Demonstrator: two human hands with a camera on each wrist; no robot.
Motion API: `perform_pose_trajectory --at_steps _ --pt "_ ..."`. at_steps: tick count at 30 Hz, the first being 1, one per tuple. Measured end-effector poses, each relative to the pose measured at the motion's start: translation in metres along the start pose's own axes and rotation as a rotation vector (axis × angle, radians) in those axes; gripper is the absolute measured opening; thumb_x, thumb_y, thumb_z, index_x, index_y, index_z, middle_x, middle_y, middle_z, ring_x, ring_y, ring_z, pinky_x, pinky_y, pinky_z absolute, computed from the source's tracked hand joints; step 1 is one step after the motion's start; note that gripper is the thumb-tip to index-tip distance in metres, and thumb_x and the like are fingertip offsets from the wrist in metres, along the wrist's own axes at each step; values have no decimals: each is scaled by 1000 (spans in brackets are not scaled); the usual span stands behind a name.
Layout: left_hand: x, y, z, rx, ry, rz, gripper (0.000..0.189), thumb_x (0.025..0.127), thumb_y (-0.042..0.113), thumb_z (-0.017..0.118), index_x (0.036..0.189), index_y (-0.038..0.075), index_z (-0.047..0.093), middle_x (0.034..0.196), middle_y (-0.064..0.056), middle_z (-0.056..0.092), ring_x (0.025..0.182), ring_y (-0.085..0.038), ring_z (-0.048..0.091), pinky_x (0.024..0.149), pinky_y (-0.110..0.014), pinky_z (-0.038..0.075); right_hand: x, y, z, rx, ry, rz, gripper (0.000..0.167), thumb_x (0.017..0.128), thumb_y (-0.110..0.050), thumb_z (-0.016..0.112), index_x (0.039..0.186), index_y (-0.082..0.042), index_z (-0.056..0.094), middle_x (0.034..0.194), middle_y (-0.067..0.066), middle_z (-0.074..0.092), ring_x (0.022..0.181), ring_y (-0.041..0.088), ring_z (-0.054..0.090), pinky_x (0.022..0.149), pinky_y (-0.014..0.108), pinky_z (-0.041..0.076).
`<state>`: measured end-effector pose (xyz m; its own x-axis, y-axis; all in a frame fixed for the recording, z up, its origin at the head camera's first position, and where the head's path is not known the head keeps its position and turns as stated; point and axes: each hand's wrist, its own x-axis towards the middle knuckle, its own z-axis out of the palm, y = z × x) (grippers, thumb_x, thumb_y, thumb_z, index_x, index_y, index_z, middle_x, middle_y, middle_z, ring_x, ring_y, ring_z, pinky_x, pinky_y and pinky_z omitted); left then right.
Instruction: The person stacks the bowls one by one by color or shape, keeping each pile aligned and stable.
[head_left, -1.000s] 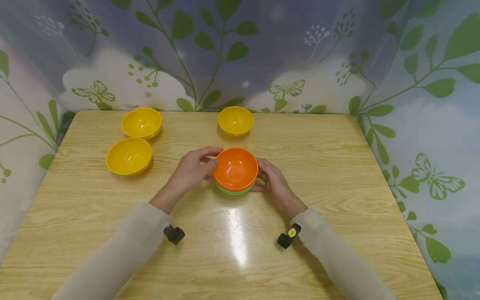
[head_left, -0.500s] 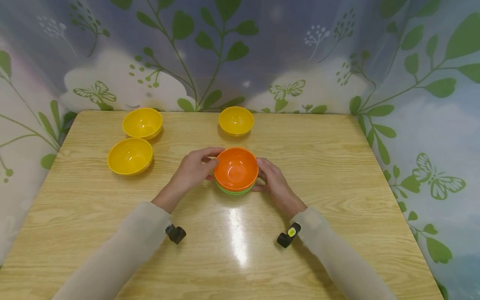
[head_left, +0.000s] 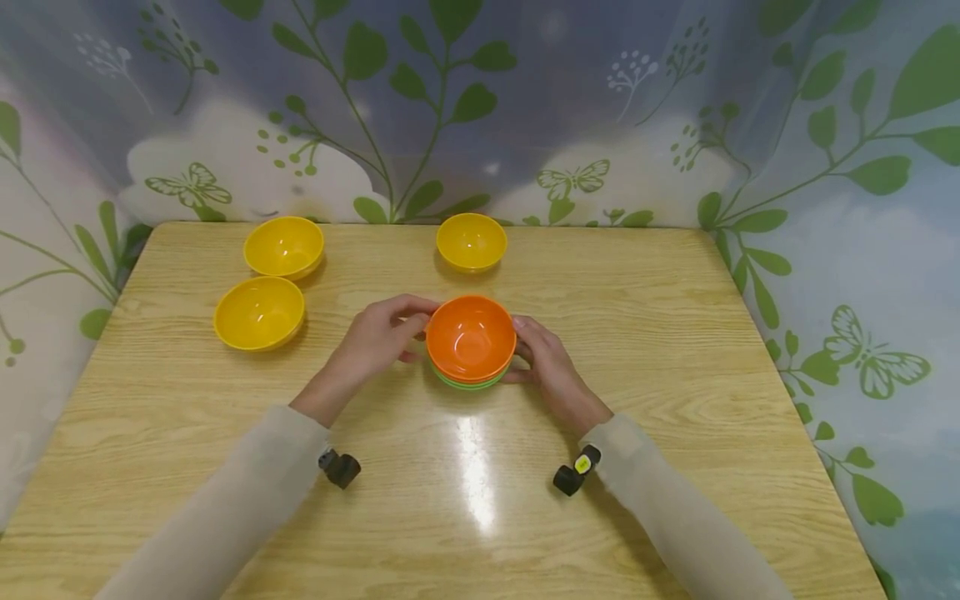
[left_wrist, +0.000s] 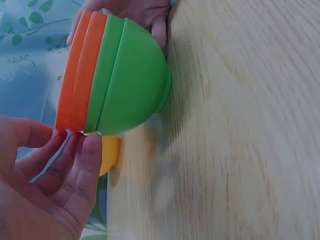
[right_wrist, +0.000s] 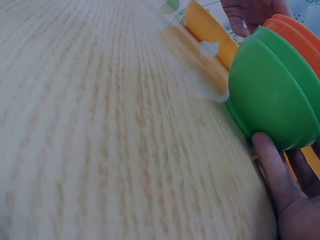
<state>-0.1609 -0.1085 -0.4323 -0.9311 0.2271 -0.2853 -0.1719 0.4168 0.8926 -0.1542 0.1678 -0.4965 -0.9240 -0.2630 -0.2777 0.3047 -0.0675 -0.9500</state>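
Note:
A stack of bowls stands upright on the table in the middle of the head view, with an orange bowl [head_left: 471, 337] on top. Two orange rims sit above two green ones in the left wrist view, the lowest being a green bowl [left_wrist: 135, 75]. Beside the stack's left side is my left hand [head_left: 378, 337], its fingers loosely bent and fingertips at or just off the rims. My right hand [head_left: 551, 358] holds the stack's right side, thumb by the rim and fingers curved along the bowls. In the right wrist view a finger [right_wrist: 272, 165] touches the green bowl's underside.
Two yellow bowls, a rear one [head_left: 283, 247] and a front one [head_left: 259, 313], stand close together at the back left of the wooden table [head_left: 637, 317]. A smaller-looking yellow bowl [head_left: 471, 242] stands behind the stack near the back edge. A patterned curtain [head_left: 525, 100] hangs behind the table.
My left hand has eased a little to the left, away from the stack's rim. The right hand and the bowls have stayed in place.

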Motion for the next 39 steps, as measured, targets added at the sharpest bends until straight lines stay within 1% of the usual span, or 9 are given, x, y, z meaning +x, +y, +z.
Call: perform_pose_trajectory --at_steps 2,9,14,16,20,24,29,34,39 --pt "0 -2 -5 4 9 1 34 115 25 55 145 15 67 145 -9 67 123 -31 68 90 -43 71 0 0 0 0 -2 -5 54 117 -46 45 154 -7 56 154 10 59 132 19 65 86 40 71" --pt "-4 -6 -27 -4 74 -10 33 116 23 53 143 11 67 145 -10 67 125 -32 64 90 -37 70 0 1 0 8 -10 -20 54 117 -46 46 152 -6 57 151 9 62 129 17 67 86 41 71" --pt "-7 -8 -40 -14 90 -33 35 116 22 52 146 9 64 148 -11 65 128 -32 62 92 -35 70 0 1 -2 3 -9 -18 54 117 -46 46 151 -6 58 151 8 62 129 17 67 87 40 71" --pt "-9 -8 -44 -9 97 -44 35 116 23 52 147 9 63 149 -11 64 130 -32 62 95 -38 69 0 1 -2 4 -6 -15 54 117 -46 45 151 -6 58 151 9 61 129 17 67 86 40 71" --pt "-12 -10 -53 22 126 -45 36 116 24 51 146 8 63 148 -12 64 130 -33 63 98 -44 68 0 1 -2 6 -7 -16 54 117 -46 45 152 -6 57 152 10 61 129 17 67 86 40 71" --pt "-15 -15 -63 47 152 -39 37 116 27 51 146 9 63 148 -11 65 130 -33 62 93 -38 69 -1 1 -1 6 -9 -19 55 117 -46 45 152 -6 57 152 9 61 128 17 68 85 40 71" --pt "-18 -20 -74 43 176 -42 39 116 28 50 147 8 62 149 -13 63 130 -32 61 87 -29 69 -1 2 0 13 -11 -23 55 117 -46 46 152 -6 57 150 8 63 127 16 68 84 41 72" --pt "-18 -25 -84 47 185 -65 41 116 30 49 148 8 62 151 -14 62 131 -34 60 89 -30 69 0 2 -1 16 -9 -14 53 117 -45 46 151 -6 57 148 7 63 127 16 68 86 41 71" --pt "-19 -28 -95 74 211 -84 43 117 35 49 149 9 61 152 -14 61 131 -34 59 88 -31 70 0 -2 -1 14 -4 4 54 117 -45 44 152 -7 57 152 9 61 129 18 68 87 43 71"
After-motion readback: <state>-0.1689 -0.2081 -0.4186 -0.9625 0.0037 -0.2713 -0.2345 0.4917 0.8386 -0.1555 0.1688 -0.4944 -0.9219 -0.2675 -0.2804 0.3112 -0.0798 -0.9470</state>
